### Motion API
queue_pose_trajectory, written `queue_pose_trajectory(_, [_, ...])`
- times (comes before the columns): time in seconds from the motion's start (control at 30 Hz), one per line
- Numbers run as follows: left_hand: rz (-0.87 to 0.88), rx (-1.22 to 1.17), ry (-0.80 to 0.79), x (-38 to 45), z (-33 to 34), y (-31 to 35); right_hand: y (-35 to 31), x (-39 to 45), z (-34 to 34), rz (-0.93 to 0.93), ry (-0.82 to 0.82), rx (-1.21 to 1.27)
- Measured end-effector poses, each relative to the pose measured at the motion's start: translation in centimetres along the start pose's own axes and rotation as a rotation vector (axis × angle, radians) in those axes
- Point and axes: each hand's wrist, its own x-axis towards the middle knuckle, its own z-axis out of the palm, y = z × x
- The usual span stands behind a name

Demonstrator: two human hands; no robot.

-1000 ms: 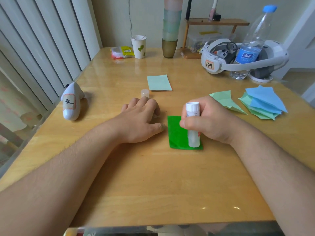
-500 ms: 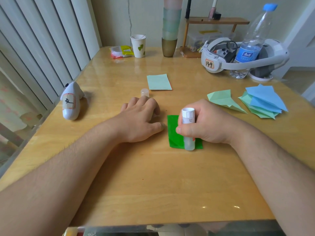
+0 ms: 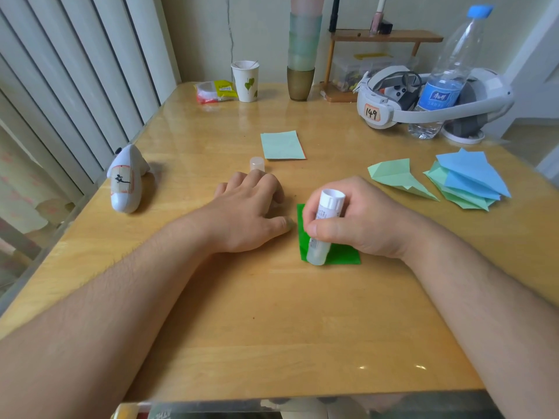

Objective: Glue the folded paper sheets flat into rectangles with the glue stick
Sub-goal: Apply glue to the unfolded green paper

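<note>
My right hand (image 3: pixel 357 219) grips a white glue stick (image 3: pixel 323 228), tilted, with its lower end on the near left corner of a dark green folded paper (image 3: pixel 341 255). My left hand (image 3: pixel 248 213) rests on the table just left of that paper, its thumb tip at the paper's left edge and its fingers loosely curled. The glue stick's cap (image 3: pixel 257 163) stands beyond my left hand. A pale green flat rectangle (image 3: pixel 282 145) lies farther back. A light green folded sheet (image 3: pixel 399 176) and a pile of blue and green folded sheets (image 3: pixel 465 179) lie at the right.
A white controller (image 3: pixel 125 179) lies at the table's left edge. Along the back stand a paper cup (image 3: pixel 245 81), a snack packet (image 3: pixel 214 91), stacked cups (image 3: pixel 302 55), a small wooden shelf (image 3: pixel 384 36), a headset (image 3: pixel 390 99) and a water bottle (image 3: pixel 447 74).
My right hand has slid the glue stick leftward across the green paper, from its right part to its near left corner. My left hand has stayed put.
</note>
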Motion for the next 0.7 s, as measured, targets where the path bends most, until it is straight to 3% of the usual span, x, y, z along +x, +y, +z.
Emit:
queue_pose_trajectory(0.53, [-0.002,-0.001,-0.006,0.1,0.1,-0.2,1.3,-0.3,-2.6,0.128,-0.035,-0.157])
queue_pose_trajectory(0.7, [-0.01,-0.041,0.028,0.3,0.0,-0.1,1.0,-0.2,-3.4,0.012,0.13,0.098])
